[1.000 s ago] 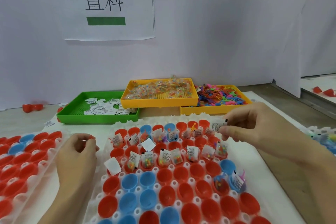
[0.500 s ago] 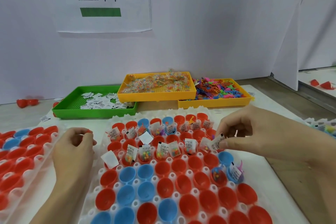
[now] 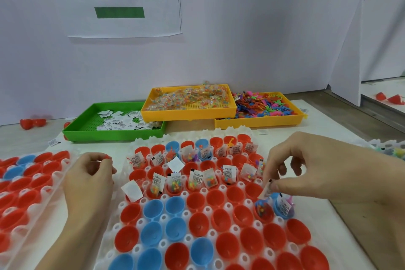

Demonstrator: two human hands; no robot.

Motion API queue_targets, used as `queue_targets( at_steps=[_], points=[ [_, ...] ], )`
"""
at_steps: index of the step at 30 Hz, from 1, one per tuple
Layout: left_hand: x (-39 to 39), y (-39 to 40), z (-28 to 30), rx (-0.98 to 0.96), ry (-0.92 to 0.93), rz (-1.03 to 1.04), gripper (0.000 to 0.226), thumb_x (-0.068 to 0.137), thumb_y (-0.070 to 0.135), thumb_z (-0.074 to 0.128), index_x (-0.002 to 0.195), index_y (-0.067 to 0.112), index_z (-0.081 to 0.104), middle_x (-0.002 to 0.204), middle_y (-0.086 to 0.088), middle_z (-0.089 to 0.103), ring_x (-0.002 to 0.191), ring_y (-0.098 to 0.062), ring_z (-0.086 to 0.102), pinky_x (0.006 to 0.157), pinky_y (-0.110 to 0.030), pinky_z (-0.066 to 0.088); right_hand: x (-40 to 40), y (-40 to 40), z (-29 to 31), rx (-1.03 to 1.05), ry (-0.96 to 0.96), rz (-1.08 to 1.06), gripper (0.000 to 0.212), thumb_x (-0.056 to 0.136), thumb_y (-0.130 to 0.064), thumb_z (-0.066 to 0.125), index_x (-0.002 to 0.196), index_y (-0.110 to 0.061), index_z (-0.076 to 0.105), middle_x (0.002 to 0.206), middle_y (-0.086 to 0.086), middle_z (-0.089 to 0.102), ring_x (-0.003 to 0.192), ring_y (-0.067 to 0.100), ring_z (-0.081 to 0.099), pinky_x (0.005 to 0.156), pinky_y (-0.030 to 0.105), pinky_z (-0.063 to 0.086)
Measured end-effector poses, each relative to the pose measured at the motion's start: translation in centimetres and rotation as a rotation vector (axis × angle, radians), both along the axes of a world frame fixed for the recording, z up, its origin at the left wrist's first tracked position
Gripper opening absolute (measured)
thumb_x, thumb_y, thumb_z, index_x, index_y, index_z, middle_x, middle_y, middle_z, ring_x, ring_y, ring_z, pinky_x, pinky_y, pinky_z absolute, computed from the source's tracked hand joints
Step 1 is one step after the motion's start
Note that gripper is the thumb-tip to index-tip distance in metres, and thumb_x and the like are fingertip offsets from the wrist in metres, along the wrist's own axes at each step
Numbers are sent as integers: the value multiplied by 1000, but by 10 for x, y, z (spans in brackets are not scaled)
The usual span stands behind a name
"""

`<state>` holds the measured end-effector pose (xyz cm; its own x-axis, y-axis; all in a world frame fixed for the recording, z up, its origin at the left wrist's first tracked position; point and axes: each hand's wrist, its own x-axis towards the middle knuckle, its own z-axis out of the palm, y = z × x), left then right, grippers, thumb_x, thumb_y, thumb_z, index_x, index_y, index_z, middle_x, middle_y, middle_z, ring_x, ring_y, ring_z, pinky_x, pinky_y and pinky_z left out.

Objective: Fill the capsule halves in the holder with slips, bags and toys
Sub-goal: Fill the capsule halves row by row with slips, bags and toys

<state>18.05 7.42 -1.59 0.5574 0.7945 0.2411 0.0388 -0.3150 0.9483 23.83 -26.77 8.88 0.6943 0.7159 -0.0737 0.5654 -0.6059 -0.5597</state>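
Head view looks down on a white holder [image 3: 229, 206] full of red and blue capsule halves [image 3: 198, 228] on the table [image 3: 341, 226]; the two far rows that hold contents carry slips and little bags of coloured beads, while the nearer rows sit bare. Right hand [image 3: 306, 166] hangs over the holder's right side, thumb and forefinger clamped on a small printed slip [image 3: 267, 190], its lower end just above a red half [image 3: 264, 211] that already has a bead bag in it; just right of that, a blue half [image 3: 283, 207] holds a slip and a pink toy. Left hand [image 3: 92, 175] rests at the holder's left edge, fingers curled in; a bit of red shows at the fingertips, but whether the grip has anything in it I cannot tell. Far across the table stand a green tray [image 3: 85, 129] of slips, a yellow tray [image 3: 188, 113] of bead bags propped over it, and another yellow tray [image 3: 258, 121] of coloured toys to the right; a second holder [image 3: 28, 188] of halves lies on the left; a paper sign [image 3: 122, 0] hangs on the far wall.
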Motion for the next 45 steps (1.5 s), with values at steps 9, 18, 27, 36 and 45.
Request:
queue_targets(
  at_steps=[9,18,27,36,45],
  points=[
    [0,0,0,1,-1,-5,14,94,7,52,95,14,64,80,-9,65,69,-22,55,57,-30,43,-4,8,-6,-180,-21,24,13,79,-42,73,78,-55,73,84,-31,66,87,-2,59,66,22,51],
    [-1,-3,1,-9,0,-2,15,95,8,51,97,15,64,82,-8,65,70,-20,55,58,-30,43,-14,15,-8,-194,-63,-15,23,81,-36,73,81,-58,68,97,-40,54,91,-9,57,73,27,58],
    [-1,-3,3,-26,-1,0,14,96,8,51,97,14,64,81,-8,65,70,-20,54,57,-29,43,-11,16,-27,-157,-150,-52,29,71,-34,80,82,-54,63,77,-33,64,71,-9,63,64,31,59],
    [-1,-4,4,-28,-8,-5,15,96,7,51,97,14,64,81,-8,64,68,-19,54,57,-29,42,-15,20,-12,-233,-74,-36,29,81,-17,75,75,-45,69,81,-34,64,79,-17,59,51,5,43],
    [-1,-3,2,-44,-12,0,15,95,7,51,95,15,64,82,-10,65,69,-22,55,57,-29,43,-20,25,-4,-246,-6,-68,19,75,-32,85,76,-41,68,84,-26,66,81,-6,61,60,12,49]
  ],
)
